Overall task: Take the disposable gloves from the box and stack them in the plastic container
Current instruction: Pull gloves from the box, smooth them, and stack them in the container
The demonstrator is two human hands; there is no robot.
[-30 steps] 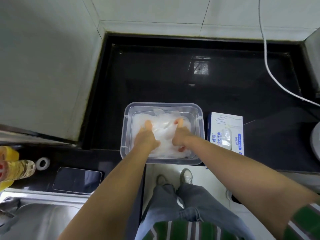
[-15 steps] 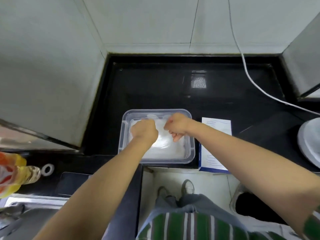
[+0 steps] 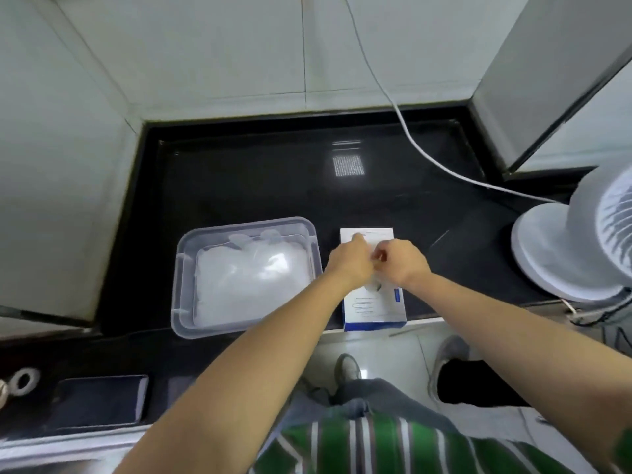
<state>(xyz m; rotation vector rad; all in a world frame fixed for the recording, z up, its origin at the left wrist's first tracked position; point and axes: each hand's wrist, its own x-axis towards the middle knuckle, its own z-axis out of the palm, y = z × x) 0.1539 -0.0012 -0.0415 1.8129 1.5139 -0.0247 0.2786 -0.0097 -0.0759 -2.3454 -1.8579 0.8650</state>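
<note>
The clear plastic container (image 3: 181,289) sits on the black counter and holds a pile of translucent disposable gloves (image 3: 253,278). To its right lies the white and blue glove box (image 3: 374,311), its near end at the counter's front edge. Both hands are over the box's top. My left hand (image 3: 352,265) rests on the box with a finger stretched toward its far end. My right hand (image 3: 405,263) is beside it with fingers curled down at the opening. The hands hide most of the opening, and no glove shows between the fingers.
A white fan (image 3: 574,244) stands at the right on the counter, its cable (image 3: 410,138) running up the tiled wall. A dark phone (image 3: 99,401) and a tape roll (image 3: 24,381) lie at the lower left. My legs and shoes are below the counter edge.
Both hands left the container, where they were pressing the gloves down, and moved right onto the glove box. The camera view has also swung to the right.
</note>
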